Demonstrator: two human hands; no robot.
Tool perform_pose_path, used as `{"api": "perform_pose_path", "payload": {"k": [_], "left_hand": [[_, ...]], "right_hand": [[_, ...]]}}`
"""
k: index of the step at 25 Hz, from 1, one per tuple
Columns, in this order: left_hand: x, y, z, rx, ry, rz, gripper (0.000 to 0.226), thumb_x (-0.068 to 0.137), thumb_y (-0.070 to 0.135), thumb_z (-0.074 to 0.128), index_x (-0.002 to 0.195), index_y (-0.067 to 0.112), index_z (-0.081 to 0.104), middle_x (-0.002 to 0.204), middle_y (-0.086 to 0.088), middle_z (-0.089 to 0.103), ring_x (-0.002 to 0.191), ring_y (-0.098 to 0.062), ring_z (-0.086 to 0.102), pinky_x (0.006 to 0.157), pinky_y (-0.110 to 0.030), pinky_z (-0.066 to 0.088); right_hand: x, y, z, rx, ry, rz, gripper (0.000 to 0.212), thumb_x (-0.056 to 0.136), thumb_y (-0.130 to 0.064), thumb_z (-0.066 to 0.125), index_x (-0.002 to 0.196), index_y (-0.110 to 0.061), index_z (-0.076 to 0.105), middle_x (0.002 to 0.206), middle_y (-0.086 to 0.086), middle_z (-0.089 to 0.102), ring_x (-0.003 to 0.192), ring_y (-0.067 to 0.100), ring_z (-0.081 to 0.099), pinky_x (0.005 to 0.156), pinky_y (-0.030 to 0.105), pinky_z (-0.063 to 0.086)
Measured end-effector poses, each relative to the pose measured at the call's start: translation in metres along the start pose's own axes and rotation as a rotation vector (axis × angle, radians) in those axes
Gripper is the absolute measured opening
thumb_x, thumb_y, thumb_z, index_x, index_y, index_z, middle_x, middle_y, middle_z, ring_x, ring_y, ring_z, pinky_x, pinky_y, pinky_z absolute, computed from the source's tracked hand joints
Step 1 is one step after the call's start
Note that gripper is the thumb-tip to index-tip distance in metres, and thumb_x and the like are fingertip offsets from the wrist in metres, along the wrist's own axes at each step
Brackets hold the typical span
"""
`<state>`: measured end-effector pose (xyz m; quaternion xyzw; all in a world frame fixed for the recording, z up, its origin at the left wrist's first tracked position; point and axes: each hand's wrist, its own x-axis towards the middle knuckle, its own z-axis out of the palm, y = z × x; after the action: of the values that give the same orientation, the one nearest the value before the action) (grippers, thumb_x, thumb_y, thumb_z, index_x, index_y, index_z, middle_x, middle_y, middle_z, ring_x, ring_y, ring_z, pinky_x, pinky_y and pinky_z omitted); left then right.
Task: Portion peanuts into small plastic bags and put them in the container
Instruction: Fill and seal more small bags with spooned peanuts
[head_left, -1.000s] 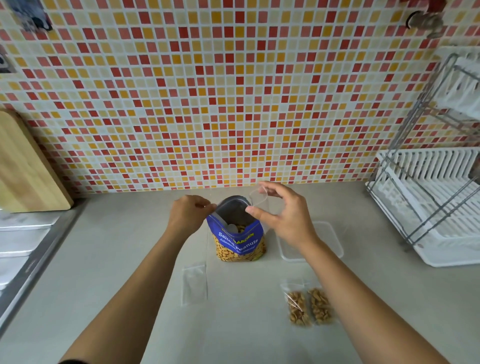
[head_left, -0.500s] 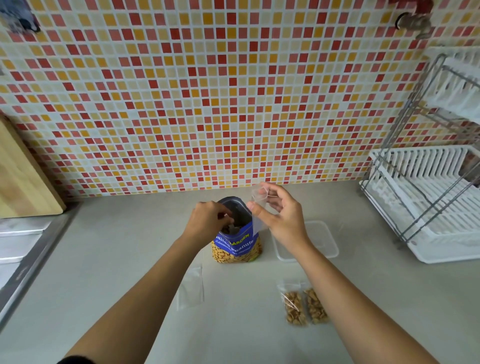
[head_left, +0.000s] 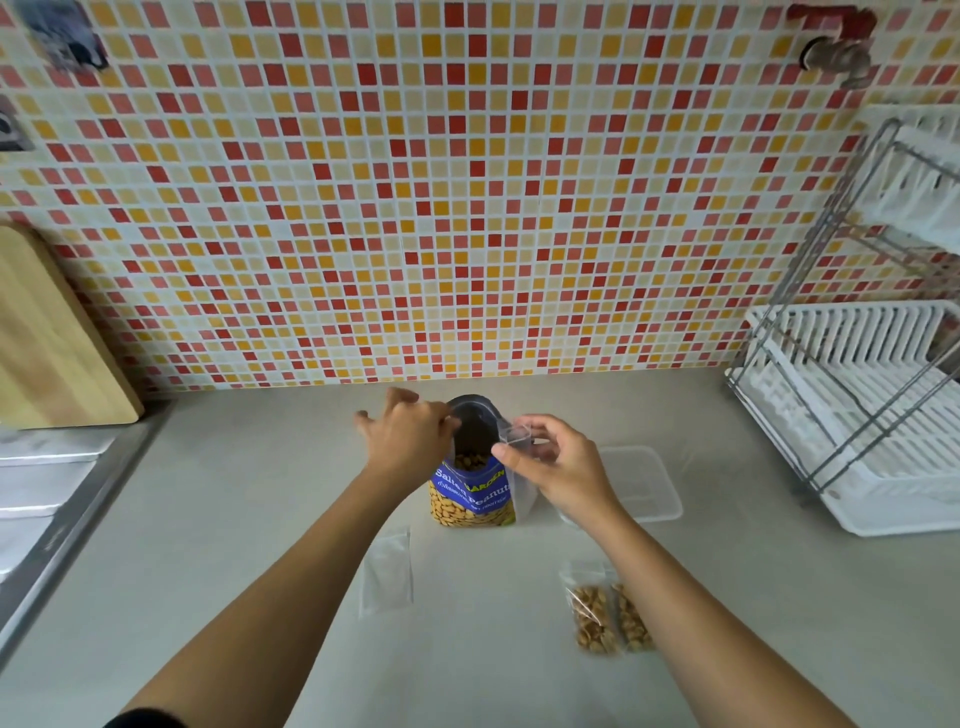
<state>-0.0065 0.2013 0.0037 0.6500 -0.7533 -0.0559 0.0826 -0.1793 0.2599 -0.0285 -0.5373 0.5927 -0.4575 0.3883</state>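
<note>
One small bag (head_left: 523, 493), right hand (head_left: 563, 470) pinching it

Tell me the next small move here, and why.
Probably dip the left hand into the peanut bag for a pinch of nuts: it sits at the open mouth, peanuts show inside, and the right hand pinches an empty small bag open alongside.

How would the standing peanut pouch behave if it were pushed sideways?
The peanut pouch probably sits bottom-heavy: peanuts fill its lower part. Its open top looks like soft film, likely to buckle under a push. Standing tall on a narrow base, it might tip if shoved high.
</note>
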Motion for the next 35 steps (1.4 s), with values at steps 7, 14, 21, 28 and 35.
{"api": "perform_pose_path", "payload": {"k": [7, 14, 21, 28, 35], "left_hand": [[0.015, 0.001, 0.01, -0.491, -0.091, -0.334, 0.031, 0.097, 0.031, 0.044, 0.092, 0.012, 0.068, 0.082, -0.005, 0.062, 0.08, -0.02, 0.057, 0.087, -0.043, 0.05], [0.013, -0.004, 0.0, -0.981, -0.008, -0.466, 0.023, 0.098, 0.022, 0.045, 0.092, 0.008, 0.062, 0.092, -0.009, 0.06, 0.086, -0.02, 0.056, 0.071, -0.029, 0.042], [0.022, -0.019, -0.006, -1.142, -0.027, -0.64, 0.022, 0.096, 0.023, 0.049, 0.106, 0.005, 0.058, 0.091, -0.003, 0.058, 0.096, -0.018, 0.053, 0.078, -0.033, 0.035], [0.024, -0.044, -0.025, -1.197, 0.013, -0.702, 0.021, 0.096, 0.017, 0.046, 0.089, 0.007, 0.063, 0.098, -0.008, 0.065, 0.085, -0.012, 0.059, 0.057, -0.025, 0.031], [0.02, -0.037, -0.07, -1.28, 0.107, -0.602, 0.03, 0.097, 0.017, 0.047, 0.123, 0.006, 0.056, 0.12, -0.009, 0.064, 0.085, -0.01, 0.059, 0.068, -0.022, 0.036]], "right_hand": [[0.0, -0.004, -0.003, 0.019, -0.029, 0.027, 0.036, 0.068, -0.046, 0.076, 0.097, -0.033, 0.059, 0.099, -0.011, 0.068, 0.095, 0.01, 0.065, 0.08, 0.034, 0.058], [0.001, -0.003, -0.006, 0.028, -0.029, 0.007, 0.034, 0.071, -0.039, 0.077, 0.099, -0.032, 0.059, 0.101, -0.011, 0.067, 0.096, 0.011, 0.064, 0.079, 0.029, 0.057], [0.008, -0.009, -0.016, -0.049, 0.109, -0.089, 0.055, 0.069, -0.034, 0.08, 0.118, -0.021, 0.059, 0.111, -0.008, 0.061, 0.098, 0.001, 0.055, 0.071, 0.003, 0.044], [0.02, -0.018, -0.011, -0.439, 0.053, -0.247, 0.062, 0.064, -0.042, 0.081, 0.118, -0.022, 0.057, 0.106, -0.013, 0.057, 0.088, 0.007, 0.056, 0.078, 0.02, 0.047], [0.023, -0.03, 0.006, -0.561, 0.068, -0.273, 0.064, 0.065, -0.05, 0.076, 0.119, -0.022, 0.055, 0.11, -0.007, 0.062, 0.092, 0.011, 0.058, 0.081, 0.03, 0.05]]}}
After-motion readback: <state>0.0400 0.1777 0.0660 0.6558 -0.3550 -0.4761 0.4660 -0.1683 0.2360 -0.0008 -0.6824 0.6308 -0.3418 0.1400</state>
